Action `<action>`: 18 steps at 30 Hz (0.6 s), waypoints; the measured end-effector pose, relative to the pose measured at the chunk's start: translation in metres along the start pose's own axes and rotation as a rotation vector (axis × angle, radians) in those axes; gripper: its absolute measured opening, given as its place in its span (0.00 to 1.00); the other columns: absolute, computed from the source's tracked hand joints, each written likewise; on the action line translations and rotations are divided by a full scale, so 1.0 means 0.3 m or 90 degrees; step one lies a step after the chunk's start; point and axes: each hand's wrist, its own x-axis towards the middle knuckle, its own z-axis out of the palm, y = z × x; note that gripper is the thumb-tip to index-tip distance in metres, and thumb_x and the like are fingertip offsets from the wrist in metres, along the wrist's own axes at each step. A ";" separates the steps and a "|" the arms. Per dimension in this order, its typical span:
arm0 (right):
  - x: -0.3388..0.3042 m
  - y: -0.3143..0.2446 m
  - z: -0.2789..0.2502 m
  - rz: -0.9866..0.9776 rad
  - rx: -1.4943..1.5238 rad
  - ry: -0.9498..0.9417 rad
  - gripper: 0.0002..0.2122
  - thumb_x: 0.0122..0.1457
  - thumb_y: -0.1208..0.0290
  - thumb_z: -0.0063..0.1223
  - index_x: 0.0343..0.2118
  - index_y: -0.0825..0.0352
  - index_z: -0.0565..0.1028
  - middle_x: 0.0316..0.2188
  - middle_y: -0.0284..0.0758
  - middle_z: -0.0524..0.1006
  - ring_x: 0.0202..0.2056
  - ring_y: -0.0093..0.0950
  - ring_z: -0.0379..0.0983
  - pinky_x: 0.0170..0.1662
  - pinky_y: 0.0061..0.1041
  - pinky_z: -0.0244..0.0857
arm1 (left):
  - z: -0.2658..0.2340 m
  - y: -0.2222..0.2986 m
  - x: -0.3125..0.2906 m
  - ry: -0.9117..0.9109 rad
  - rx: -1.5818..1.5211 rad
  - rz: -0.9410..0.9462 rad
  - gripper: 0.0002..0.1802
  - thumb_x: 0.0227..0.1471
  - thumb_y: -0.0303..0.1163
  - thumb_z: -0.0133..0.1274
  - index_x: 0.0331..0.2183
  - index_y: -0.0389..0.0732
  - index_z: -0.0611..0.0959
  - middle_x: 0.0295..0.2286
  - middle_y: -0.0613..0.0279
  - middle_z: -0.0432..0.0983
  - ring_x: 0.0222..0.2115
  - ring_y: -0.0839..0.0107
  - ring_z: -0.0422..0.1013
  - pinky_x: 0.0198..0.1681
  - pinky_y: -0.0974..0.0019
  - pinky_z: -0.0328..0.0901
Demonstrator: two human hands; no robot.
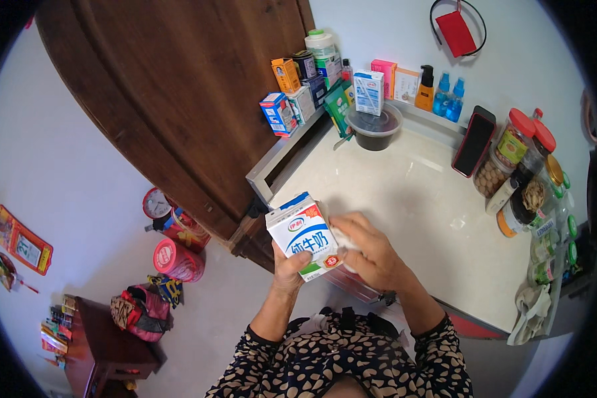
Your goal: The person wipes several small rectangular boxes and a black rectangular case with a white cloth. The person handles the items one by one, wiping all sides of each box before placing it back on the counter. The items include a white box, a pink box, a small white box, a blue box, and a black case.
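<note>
From where I stand, the biggest thing in the room is the dark wooden door, rising behind the white tabletop, which has a grey raised edge. Over on the left a red-brown desk stands near the wall, with a pink and black bag beside it, and nearer the door there's a round red tub. A person in a dark top with pale spots is bent toward the table's near left corner, both hands up in front of the body. Between them is a boxy white carton with blue, red and green markings, tilted, clear of the tabletop. The left hand grips it from below and the left, thumb across the lower front, its other fingers mostly hidden. The right hand is half curled around a crumpled white cloth, bringing it against the carton's right side. At the table's back edge sits a clear lidded bowl; red-lidded jars crowd the right side, a dark phone leans near them, and two blue spray bottles stand farther back.
</note>
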 end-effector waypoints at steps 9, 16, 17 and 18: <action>0.086 -0.019 0.010 0.051 0.203 0.048 0.21 0.57 0.75 0.41 0.54 0.76 0.62 0.48 0.43 0.66 0.48 0.31 0.65 0.52 0.24 0.58 | 0.009 -0.024 0.015 0.059 -0.037 -0.021 0.42 0.28 0.31 0.57 0.50 0.28 0.66 0.36 0.52 0.75 0.35 0.64 0.75 0.41 0.65 0.71; 0.020 0.083 0.001 0.259 0.485 -0.038 0.19 0.56 0.68 0.45 0.49 0.73 0.69 0.37 0.36 0.74 0.39 0.24 0.70 0.43 0.21 0.62 | 0.065 -0.006 0.081 -0.052 -0.080 0.005 0.50 0.26 0.37 0.55 0.56 0.32 0.62 0.54 0.43 0.61 0.56 0.52 0.59 0.58 0.51 0.56; 0.001 0.106 0.001 0.305 0.466 -0.077 0.19 0.57 0.68 0.45 0.49 0.73 0.69 0.37 0.36 0.75 0.38 0.23 0.70 0.42 0.21 0.63 | 0.070 -0.003 0.091 -0.054 -0.080 -0.003 0.51 0.26 0.38 0.55 0.56 0.33 0.62 0.55 0.43 0.61 0.56 0.51 0.58 0.58 0.50 0.56; -0.025 0.132 -0.005 0.351 0.446 -0.116 0.19 0.57 0.68 0.46 0.49 0.73 0.69 0.36 0.35 0.75 0.37 0.23 0.71 0.41 0.21 0.64 | 0.076 0.002 0.099 -0.057 -0.081 -0.011 0.51 0.26 0.39 0.54 0.57 0.34 0.62 0.55 0.44 0.60 0.56 0.51 0.58 0.59 0.49 0.55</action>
